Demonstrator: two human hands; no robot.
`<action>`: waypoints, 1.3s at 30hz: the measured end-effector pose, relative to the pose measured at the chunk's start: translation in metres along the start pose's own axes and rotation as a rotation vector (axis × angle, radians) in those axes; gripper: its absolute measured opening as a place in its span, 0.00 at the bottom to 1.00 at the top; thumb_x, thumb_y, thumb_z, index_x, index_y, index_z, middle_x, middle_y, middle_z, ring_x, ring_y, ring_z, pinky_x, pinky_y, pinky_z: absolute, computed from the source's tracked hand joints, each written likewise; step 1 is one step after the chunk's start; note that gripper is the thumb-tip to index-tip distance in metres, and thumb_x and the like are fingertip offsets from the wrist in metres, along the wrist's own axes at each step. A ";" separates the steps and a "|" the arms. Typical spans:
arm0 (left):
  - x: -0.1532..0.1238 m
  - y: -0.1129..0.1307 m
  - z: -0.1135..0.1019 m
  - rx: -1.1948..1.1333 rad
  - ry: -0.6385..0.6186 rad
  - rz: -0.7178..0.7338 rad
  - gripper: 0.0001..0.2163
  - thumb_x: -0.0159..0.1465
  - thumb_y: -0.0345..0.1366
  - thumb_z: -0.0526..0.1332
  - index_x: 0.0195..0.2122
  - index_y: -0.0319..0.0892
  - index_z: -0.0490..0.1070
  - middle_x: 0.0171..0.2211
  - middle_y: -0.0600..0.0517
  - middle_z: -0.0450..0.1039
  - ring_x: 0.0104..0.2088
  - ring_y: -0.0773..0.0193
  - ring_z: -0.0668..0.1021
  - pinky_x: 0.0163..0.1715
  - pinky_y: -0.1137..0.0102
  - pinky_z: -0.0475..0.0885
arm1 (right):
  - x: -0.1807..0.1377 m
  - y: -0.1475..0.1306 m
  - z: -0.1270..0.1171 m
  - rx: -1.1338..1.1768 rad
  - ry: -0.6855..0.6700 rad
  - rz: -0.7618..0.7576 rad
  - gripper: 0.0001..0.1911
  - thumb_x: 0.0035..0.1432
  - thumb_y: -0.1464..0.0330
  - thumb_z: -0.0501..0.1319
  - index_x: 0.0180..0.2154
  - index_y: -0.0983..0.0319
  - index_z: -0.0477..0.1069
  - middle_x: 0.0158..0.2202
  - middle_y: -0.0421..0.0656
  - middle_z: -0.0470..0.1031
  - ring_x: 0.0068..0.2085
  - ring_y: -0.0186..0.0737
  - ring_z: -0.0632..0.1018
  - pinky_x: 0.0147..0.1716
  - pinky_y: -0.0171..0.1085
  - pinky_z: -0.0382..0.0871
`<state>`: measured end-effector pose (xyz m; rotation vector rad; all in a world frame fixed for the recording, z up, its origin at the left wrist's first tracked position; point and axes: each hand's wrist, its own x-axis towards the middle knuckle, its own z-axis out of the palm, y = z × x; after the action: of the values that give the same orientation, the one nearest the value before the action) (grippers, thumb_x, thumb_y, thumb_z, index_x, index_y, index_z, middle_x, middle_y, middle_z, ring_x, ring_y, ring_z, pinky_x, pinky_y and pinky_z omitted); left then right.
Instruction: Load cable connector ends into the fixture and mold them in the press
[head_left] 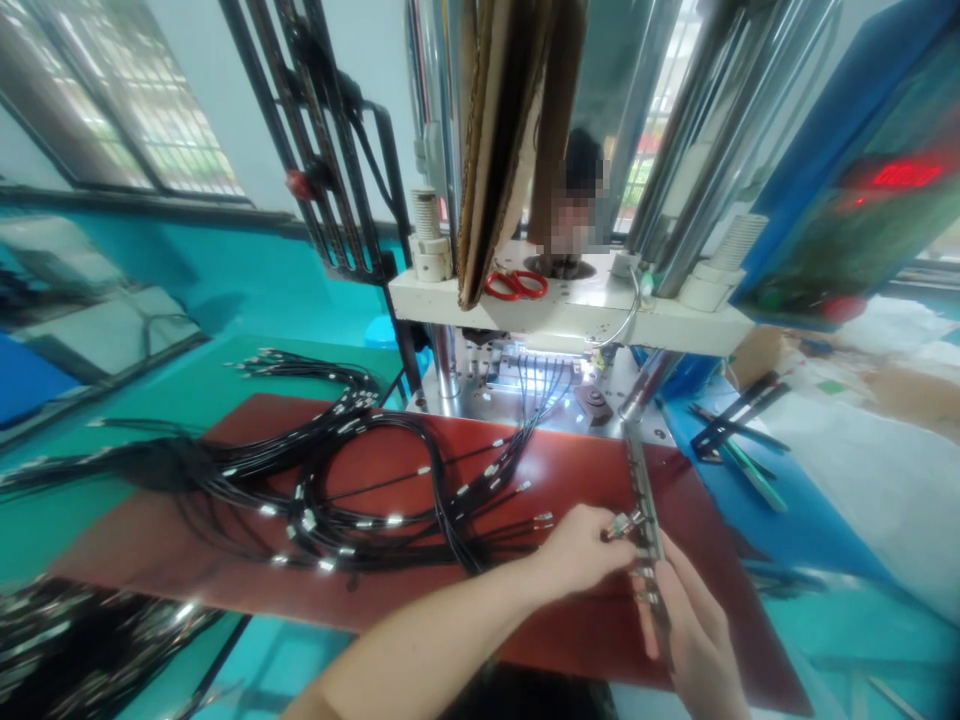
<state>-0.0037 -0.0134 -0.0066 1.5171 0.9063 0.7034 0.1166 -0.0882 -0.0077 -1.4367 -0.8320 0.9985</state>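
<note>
My left hand (pixel 581 548) pinches the metal-tipped end of a thin black cable (pixel 619 524) and holds it against a long narrow metal fixture bar (pixel 642 490). My right hand (pixel 694 625) grips the near end of that bar from below right. The bar lies on a dark red mat (pixel 420 600) and points toward the press. Several black cables with silver connectors (pixel 360 480) lie spread over the mat to the left of my hands, and some run into the lit mould area (pixel 536 370) of the press.
A white press platen (pixel 570 310) carries red-handled scissors (pixel 515 285) and cardboard sheets (pixel 495 130). Steel columns rise behind it. A blue control cabinet with a red display (pixel 904 175) stands right. Tools lie on the blue surface (pixel 739 440). More cable bundles (pixel 82 630) lie at lower left.
</note>
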 end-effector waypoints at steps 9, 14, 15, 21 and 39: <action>-0.003 0.005 -0.005 -0.112 0.007 0.022 0.06 0.53 0.34 0.56 0.21 0.38 0.63 0.19 0.58 0.62 0.23 0.72 0.64 0.26 0.76 0.59 | 0.001 0.000 0.006 -0.172 -0.013 -0.077 0.32 0.47 0.48 0.61 0.49 0.63 0.70 0.19 0.38 0.71 0.13 0.32 0.65 0.15 0.34 0.66; 0.003 0.007 -0.012 -0.194 0.229 0.064 0.06 0.58 0.38 0.54 0.30 0.41 0.60 0.19 0.60 0.59 0.22 0.73 0.63 0.25 0.77 0.59 | 0.003 0.002 -0.002 0.049 0.060 0.011 0.28 0.47 0.54 0.65 0.49 0.60 0.69 0.37 0.44 0.76 0.13 0.28 0.63 0.11 0.33 0.61; 0.004 0.007 -0.012 -0.252 0.260 0.035 0.06 0.59 0.38 0.52 0.32 0.42 0.58 0.18 0.61 0.58 0.20 0.74 0.61 0.23 0.77 0.58 | 0.003 0.002 -0.002 0.088 0.069 0.023 0.28 0.47 0.55 0.66 0.48 0.59 0.69 0.39 0.44 0.75 0.13 0.28 0.63 0.10 0.33 0.59; 0.003 0.014 -0.008 -0.309 0.059 -0.213 0.08 0.50 0.35 0.59 0.21 0.40 0.60 0.12 0.61 0.57 0.13 0.75 0.57 0.15 0.77 0.51 | -0.005 -0.006 0.001 0.110 0.028 0.055 0.24 0.48 0.57 0.66 0.47 0.57 0.70 0.36 0.41 0.76 0.13 0.26 0.62 0.14 0.32 0.61; 0.002 0.010 -0.004 -0.381 0.047 -0.230 0.04 0.44 0.30 0.58 0.15 0.39 0.63 0.10 0.61 0.53 0.14 0.75 0.55 0.16 0.75 0.48 | -0.002 -0.003 0.002 -0.052 -0.046 -0.002 0.27 0.47 0.54 0.64 0.48 0.59 0.71 0.32 0.42 0.76 0.14 0.30 0.66 0.10 0.31 0.61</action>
<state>-0.0045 -0.0100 0.0042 1.0454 0.9063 0.6994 0.1138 -0.0891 -0.0041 -1.4613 -0.8983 1.0178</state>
